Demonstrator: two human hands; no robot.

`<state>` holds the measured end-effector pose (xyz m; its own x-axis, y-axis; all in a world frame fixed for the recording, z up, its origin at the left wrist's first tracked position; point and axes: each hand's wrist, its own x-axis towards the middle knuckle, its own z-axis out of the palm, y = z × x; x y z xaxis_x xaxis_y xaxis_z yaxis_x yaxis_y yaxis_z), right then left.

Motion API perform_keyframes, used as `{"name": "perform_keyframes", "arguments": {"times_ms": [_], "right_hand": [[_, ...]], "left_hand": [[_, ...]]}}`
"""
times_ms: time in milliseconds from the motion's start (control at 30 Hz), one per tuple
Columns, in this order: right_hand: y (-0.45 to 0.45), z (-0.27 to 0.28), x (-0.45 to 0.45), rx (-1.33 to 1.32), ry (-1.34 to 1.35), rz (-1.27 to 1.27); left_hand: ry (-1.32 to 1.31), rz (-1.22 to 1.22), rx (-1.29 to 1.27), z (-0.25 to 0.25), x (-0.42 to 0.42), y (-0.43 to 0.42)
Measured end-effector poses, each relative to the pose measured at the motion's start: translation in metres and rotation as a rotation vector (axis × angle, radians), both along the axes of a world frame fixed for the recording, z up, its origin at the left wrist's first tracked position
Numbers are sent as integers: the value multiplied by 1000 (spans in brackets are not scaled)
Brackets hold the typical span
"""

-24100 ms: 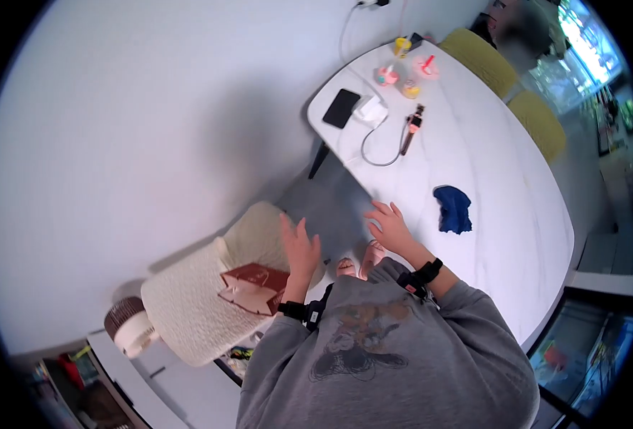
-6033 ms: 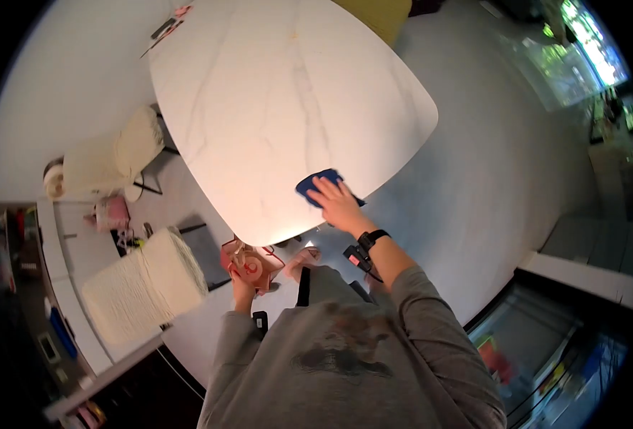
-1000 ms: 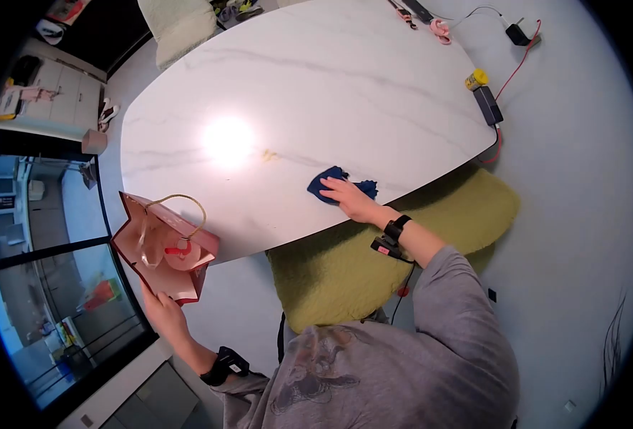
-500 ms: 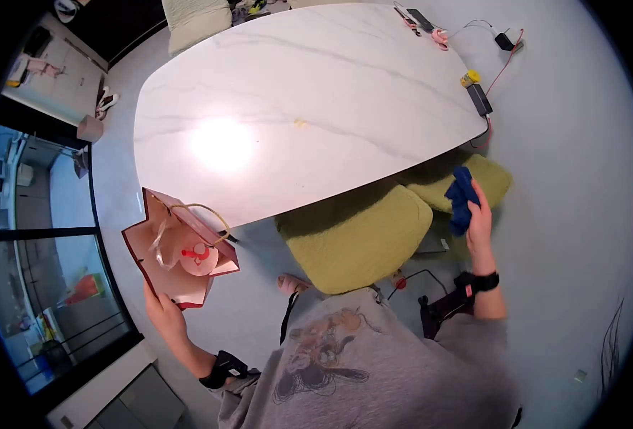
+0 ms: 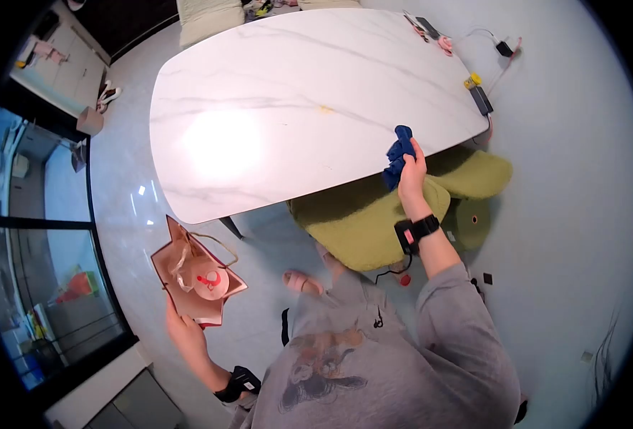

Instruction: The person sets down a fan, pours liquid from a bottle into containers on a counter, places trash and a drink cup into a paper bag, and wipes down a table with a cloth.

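Note:
My left hand (image 5: 184,329) grips the near edge of an open paper gift bag (image 5: 196,304) with a rope handle, held off the table's near left corner. Inside the bag lie a round pale item with a red mark (image 5: 211,283) and some clear plastic (image 5: 180,269). My right hand (image 5: 412,175) is closed around a bunched dark blue cloth (image 5: 400,151), above the near edge of the white marble-patterned table (image 5: 288,86). A small yellowish stain (image 5: 326,109) shows on the tabletop, left of and beyond the cloth.
Green upholstered chairs (image 5: 374,232) stand tucked at the table's near side. Along its right end lie a black power adapter (image 5: 480,101), a yellow roll (image 5: 472,81) and a pink item (image 5: 445,44) with cables. Glass doors (image 5: 52,236) are on the left.
My right hand has carried the blue cloth left and up, from beside the chairs to over the table edge. The bag in my left hand has shifted slightly down and right in view.

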<state>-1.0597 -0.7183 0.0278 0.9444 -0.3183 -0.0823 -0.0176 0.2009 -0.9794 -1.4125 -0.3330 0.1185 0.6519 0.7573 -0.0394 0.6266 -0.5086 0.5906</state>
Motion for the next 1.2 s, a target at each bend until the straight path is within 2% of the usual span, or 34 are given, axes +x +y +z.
{"name": "perform_keyframes", "arguments": {"times_ms": [33, 67, 100, 133, 200, 233, 267, 300, 367, 433, 467, 600, 967, 1033, 1100, 1200], "right_hand": [[2, -9, 14, -4, 1, 19], [-2, -25, 32, -120, 61, -9], [-10, -50, 48, -235, 127, -34], [-28, -93, 69, -382, 122, -24], [-43, -142, 91, -640, 101, 19], [-37, -143, 88, -746, 87, 41], [-29, -146, 83, -1004, 24, 56], [-20, -147, 80, -1100, -42, 59], [2, -151, 76, -1116, -155, 133], [31, -145, 64, -1086, -242, 238], [45, -143, 60, -1106, -258, 282], [95, -136, 38, -1060, -366, 436], [206, -116, -92, -852, -448, 907], [215, -112, -117, -714, -434, 1047], [219, -107, -135, -462, -315, 1151], [215, -87, -133, -441, -294, 1073]], "left_hand": [[8, 13, -21, -6, -9, -2], [18, 29, -41, -12, -12, -6], [29, 53, -43, -15, -13, -13], [105, 95, -87, -16, -15, -19], [192, 158, -132, -33, -15, -24], [190, 121, -154, -57, -17, -24], [186, 82, -178, -81, -17, -26], [192, 76, -190, -98, -10, -32], [220, 77, -197, -150, -1, -33], [206, 91, -246, -181, 22, -37], [299, 118, -275, -183, 40, -43], [249, 106, -206, -226, 73, -64], [102, 162, -222, -206, 111, -107], [88, 162, -235, -206, 110, -108], [72, 159, -246, -205, 106, -106], [69, 157, -241, -203, 101, -103]]}}
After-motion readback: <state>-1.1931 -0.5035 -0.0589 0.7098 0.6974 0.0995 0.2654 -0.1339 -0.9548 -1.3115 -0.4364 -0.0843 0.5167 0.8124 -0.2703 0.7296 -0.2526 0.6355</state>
